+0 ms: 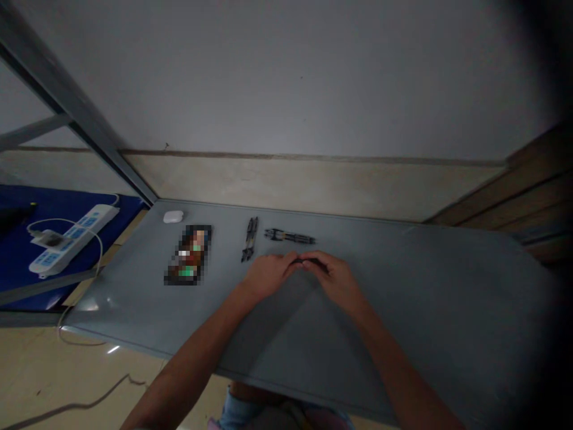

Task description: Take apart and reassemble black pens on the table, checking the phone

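My left hand and my right hand meet over the table, fingertips nearly touching, both closed in a pinch. Between them runs a slim dark pen-like stick, lying roughly level; the fingers cover much of it. Just beyond my hands lies a group of slim dark pens, side by side and pointing left to right. Left of that group, a second bunch of dark pens with small yellowish bands points away from me. Their fine details are too small to make out.
The grey table meets the wall at its far edge. On its left lie a pixelated phone-like slab and a white earbud case. Farther left, a white power strip with a cable rests on a blue surface behind a metal frame.
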Motion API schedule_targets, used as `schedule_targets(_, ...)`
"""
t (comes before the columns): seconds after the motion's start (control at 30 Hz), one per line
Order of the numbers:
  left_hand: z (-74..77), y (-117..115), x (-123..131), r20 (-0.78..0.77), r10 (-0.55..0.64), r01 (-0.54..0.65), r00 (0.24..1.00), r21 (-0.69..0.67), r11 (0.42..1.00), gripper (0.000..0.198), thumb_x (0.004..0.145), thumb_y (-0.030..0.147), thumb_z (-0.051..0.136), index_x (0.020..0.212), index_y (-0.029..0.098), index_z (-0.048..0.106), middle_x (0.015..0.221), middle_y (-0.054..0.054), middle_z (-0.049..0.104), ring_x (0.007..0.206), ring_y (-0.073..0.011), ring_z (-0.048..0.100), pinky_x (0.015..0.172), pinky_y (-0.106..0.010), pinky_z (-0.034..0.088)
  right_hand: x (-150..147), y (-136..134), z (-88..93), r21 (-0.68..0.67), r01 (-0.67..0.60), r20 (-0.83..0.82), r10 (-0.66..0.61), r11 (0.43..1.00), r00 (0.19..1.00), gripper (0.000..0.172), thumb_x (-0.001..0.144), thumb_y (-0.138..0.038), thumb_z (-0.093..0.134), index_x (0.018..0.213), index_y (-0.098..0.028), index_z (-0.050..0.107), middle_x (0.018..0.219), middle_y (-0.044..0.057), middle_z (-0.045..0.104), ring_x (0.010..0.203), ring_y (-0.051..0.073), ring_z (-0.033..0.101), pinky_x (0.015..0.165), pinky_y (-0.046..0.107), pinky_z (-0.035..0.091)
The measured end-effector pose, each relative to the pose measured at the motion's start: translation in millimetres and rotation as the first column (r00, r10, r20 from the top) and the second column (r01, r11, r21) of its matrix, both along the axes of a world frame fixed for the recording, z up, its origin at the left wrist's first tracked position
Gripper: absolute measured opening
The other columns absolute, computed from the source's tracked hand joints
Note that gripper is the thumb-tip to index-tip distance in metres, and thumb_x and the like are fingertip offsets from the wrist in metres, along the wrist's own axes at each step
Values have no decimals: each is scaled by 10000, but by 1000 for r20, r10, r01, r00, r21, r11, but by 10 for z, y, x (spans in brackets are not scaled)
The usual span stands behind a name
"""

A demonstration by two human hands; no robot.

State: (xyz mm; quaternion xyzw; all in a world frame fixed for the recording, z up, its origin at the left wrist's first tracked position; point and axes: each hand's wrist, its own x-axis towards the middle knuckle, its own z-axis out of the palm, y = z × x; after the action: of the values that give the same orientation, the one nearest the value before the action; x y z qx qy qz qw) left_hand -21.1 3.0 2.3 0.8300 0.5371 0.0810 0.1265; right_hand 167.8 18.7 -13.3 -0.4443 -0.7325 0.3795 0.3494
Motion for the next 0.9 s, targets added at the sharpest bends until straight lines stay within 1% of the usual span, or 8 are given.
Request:
schedule_targets(0.17,4,20,-70,118,-30,39,993,-76,996,447,989,520,300,1139,212,588,879,-58,708,793,-202,680,693,-279,476,-3,-30,52,82,-24,29,22,996,999,214,915,-315,550,1013,-236,723,977,51,753,887,206,707,811,341,560)
schedule_targets(0.4,35,52,-159,297,-64,109,953,-136,985,426,981,532,316,1075,207,574,793,-9,657,717,-165,633,659,-251,439,-38,-94,103,219,-60,28,55,974,998,237,947,-249,497,996,-255,729,1032,47,737,963,198,690,894,350,540)
schedule_targets(0.57,38,55,-177,327,-78,134,942,-152,979,407,996,489,312,1050,196,589,791,-9,665,703,-150,629,645,-233,429,-38,-79,83,298,-72,38,64,952,997,260,963,-243,467,1028,-246,719,1047,61,724,1005,196,667,915,366,531)
schedule_targets(0.63,37,51,-174,296,-77,119,952,-125,985,399,1002,472,309,1094,205,590,833,-19,685,746,-160,651,667,-237,440,-38,-68,94,271,-70,24,66,960,998,239,953,-263,494,1069,-242,702,1087,69,710,1038,203,651,938,377,516)
schedule_targets(0.7,21,47,-157,229,-72,94,971,-83,992,391,1004,463,310,1147,222,583,871,-26,700,790,-176,668,692,-250,454,-39,-62,106,176,-80,-5,82,981,997,242,941,-299,524,1112,-229,680,1110,76,701,1025,205,654,914,364,522)
schedule_targets(0.73,5,44,-140,190,-69,82,979,-59,995,389,1004,460,311,1157,224,581,888,-31,704,808,-183,672,705,-257,462,-40,-62,106,105,-83,-17,85,991,996,259,943,-324,519,1126,-221,670,1077,76,708,972,201,668,863,346,538)
schedule_targets(0.83,-65,32,-61,101,-55,54,993,11,998,387,1010,436,301,1114,192,583,942,-60,702,870,-196,672,746,-277,478,-40,-62,79,-77,-53,-16,52,996,999,305,961,-397,461,1056,-198,672,781,35,702,671,169,655,617,276,526)
schedule_targets(0.9,-104,19,-6,73,-51,49,996,27,998,385,1011,430,298,1087,172,573,972,-77,697,909,-205,667,760,-285,482,-37,-58,51,-108,-12,9,13,994,1000,308,958,-412,456,949,-198,678,654,6,649,580,159,610,557,262,483)
